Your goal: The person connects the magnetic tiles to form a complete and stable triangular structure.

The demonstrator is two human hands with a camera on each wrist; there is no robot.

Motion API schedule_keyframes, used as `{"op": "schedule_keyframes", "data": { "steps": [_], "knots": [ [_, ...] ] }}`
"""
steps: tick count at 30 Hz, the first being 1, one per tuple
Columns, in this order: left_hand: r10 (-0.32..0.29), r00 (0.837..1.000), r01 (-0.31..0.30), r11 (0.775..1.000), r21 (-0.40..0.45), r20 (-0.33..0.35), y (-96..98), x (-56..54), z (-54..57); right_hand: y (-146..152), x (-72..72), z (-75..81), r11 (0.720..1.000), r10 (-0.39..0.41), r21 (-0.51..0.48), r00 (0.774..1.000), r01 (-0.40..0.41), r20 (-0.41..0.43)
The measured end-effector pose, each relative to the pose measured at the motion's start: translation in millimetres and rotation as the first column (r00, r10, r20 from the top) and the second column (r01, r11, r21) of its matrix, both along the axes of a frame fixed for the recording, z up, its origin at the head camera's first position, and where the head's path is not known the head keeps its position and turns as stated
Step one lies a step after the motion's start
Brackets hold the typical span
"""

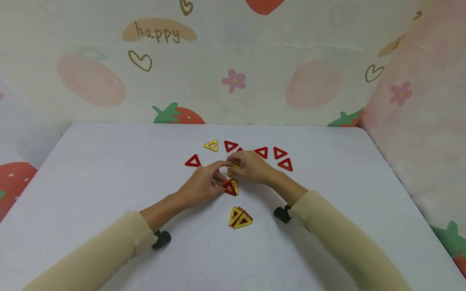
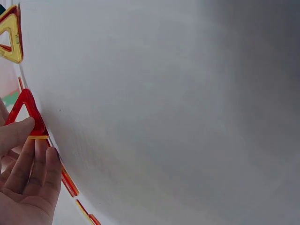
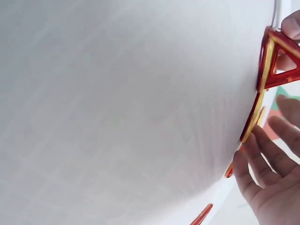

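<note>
My left hand (image 1: pixel 204 182) grips a red triangular magnetic tile (image 1: pixel 230 188), joined to a yellow-edged tile. In the left wrist view the thumb lies on the face of this red triangle (image 2: pixel 32 105), with fingers below it. The right wrist view shows the joined tiles (image 3: pixel 269 61) standing at an angle to each other. Just beyond, my right hand (image 1: pixel 253 166) has thumb and index finger around a yellow triangular tile (image 1: pixel 229 169), partly hidden by the fingers. Its fingertips (image 3: pixel 255 131) meet a yellow-and-red tile edge (image 3: pixel 253 115). The left index fingertip comes right up to the right hand.
A small cluster of joined yellow and red triangles (image 1: pixel 241 218) stands nearer on the white table (image 1: pixel 109 161). Behind the hands lie a yellow triangle (image 1: pixel 214 144) and several red triangles, including one at left (image 1: pixel 197 160) and one at right (image 1: pixel 289 165).
</note>
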State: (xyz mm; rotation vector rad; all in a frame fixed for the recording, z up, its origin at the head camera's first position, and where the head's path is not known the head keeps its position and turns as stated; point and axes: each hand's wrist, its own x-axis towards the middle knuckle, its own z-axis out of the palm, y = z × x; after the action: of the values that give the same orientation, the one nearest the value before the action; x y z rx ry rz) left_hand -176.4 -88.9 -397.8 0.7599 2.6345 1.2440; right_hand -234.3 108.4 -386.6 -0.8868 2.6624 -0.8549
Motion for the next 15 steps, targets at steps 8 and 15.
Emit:
{"op": "schedule_keyframes", "data": {
  "steps": [8, 15],
  "knots": [
    [-0.001, 1.000, 0.001, 1.000, 0.004, 0.006, 0.0, -0.3, 0.4, -4.8, 0.1, -0.7, 0.998, -0.017, 0.053, 1.000, 0.018, -0.019],
    [0.001, 1.000, -0.001, 1.000, 0.009, 0.011, 0.6, 0.1, 0.4, -4.9, 1.6, -0.1, 0.996, -0.051, 0.079, 0.998, 0.052, -0.025]
  ]
}}
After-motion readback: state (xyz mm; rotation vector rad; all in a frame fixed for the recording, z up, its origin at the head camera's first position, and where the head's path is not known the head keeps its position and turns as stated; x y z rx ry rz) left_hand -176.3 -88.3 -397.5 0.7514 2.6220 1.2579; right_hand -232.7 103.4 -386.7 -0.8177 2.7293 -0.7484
